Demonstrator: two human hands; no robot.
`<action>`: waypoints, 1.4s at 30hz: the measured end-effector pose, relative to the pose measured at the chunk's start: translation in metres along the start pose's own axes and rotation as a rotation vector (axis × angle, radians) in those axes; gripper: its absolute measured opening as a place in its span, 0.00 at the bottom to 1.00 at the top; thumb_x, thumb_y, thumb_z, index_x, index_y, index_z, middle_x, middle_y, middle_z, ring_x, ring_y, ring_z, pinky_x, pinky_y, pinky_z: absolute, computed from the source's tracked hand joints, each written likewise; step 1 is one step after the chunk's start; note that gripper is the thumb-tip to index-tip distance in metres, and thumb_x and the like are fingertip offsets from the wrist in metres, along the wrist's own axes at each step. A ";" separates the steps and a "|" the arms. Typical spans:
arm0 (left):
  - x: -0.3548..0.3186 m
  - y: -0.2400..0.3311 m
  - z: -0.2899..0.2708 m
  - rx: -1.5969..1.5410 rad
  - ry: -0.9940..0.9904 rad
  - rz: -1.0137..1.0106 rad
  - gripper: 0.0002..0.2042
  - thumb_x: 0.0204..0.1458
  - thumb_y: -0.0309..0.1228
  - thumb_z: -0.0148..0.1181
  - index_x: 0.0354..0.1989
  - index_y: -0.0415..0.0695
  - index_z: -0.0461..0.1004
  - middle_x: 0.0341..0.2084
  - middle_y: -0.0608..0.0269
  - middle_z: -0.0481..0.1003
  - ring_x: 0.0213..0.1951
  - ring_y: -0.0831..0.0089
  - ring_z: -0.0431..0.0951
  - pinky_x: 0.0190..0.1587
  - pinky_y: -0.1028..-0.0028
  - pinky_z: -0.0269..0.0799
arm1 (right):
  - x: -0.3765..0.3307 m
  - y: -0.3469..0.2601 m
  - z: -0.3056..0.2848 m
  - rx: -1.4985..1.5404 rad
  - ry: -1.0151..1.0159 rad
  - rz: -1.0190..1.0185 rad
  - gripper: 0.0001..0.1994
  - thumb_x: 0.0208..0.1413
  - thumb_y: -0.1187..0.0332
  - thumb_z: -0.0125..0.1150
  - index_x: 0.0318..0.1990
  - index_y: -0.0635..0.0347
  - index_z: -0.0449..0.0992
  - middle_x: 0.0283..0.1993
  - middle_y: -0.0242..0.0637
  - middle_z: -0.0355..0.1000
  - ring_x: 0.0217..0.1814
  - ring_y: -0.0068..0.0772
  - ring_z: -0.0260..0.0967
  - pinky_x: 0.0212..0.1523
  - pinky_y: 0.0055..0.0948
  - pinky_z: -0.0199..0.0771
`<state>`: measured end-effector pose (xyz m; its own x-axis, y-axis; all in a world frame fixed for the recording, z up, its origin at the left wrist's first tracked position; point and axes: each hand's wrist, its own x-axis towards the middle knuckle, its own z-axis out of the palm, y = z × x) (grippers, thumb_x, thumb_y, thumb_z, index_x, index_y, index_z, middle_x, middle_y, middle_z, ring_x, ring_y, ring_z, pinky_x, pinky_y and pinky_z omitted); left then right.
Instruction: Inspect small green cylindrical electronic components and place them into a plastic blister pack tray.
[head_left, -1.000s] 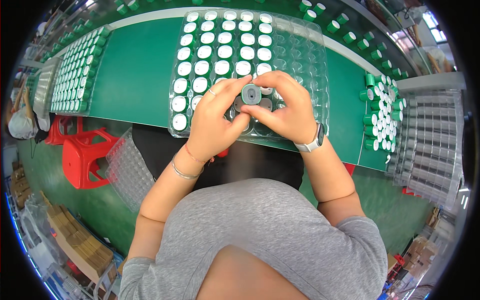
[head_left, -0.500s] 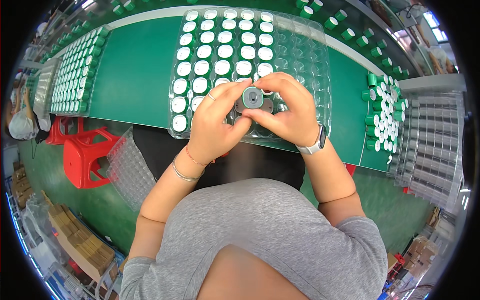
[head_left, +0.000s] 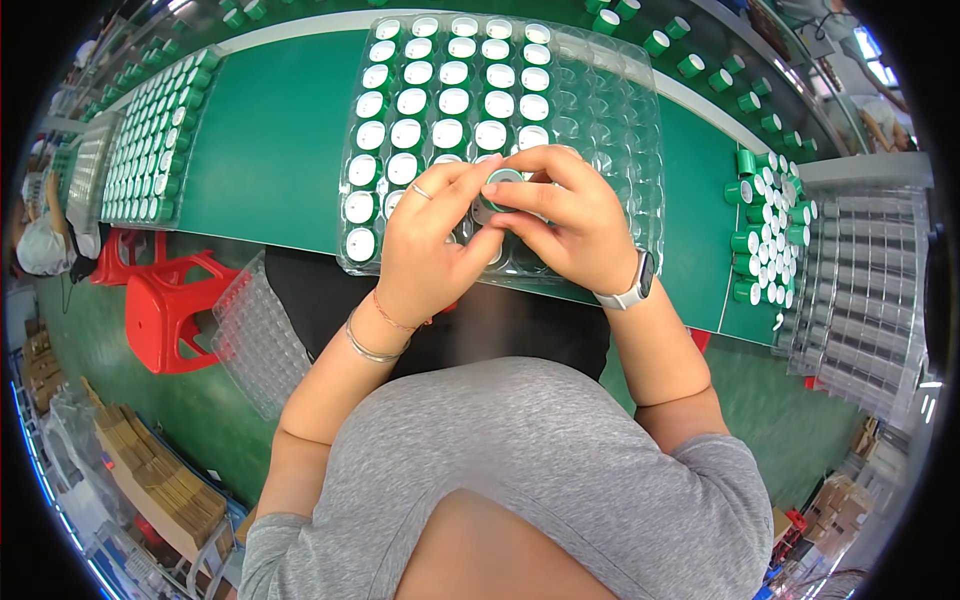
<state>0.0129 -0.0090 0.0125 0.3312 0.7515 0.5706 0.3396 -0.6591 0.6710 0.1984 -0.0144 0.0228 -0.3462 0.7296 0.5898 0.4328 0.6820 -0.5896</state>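
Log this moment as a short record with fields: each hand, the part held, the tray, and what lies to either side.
left hand: fingertips on the small round part, ring on one finger, bracelets at the wrist
right hand: grips the same part, watch on the wrist
small round part: green-rimmed, pale face, held over the tray
clear tray: left columns filled with white-topped caps, right pockets empty
green table: bears the tray
loose green caps: heaped at the right
second tray: far left, full
red stool: lower left

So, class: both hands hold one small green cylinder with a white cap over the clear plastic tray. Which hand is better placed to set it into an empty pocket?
Probably the right hand: it grips the small green cylinder with a white cap, and the clear plastic tray's empty pockets lie on its side. The left hand sits over the filled columns.
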 end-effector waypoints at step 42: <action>0.002 0.005 0.005 0.074 -0.119 0.070 0.17 0.43 0.20 0.65 0.45 0.40 0.78 0.45 0.57 0.76 0.47 0.59 0.76 0.50 0.65 0.72 | -0.053 0.063 -0.122 -0.469 0.422 0.834 0.20 0.50 0.69 0.68 0.51 0.67 0.74 0.39 0.37 0.78 0.33 0.25 0.74 0.37 0.25 0.75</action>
<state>0.0197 -0.0113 0.0147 0.4566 0.6976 0.5522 0.3741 -0.7137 0.5922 0.3453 -0.0161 0.0214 0.4905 0.8209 0.2923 0.7116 -0.1837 -0.6781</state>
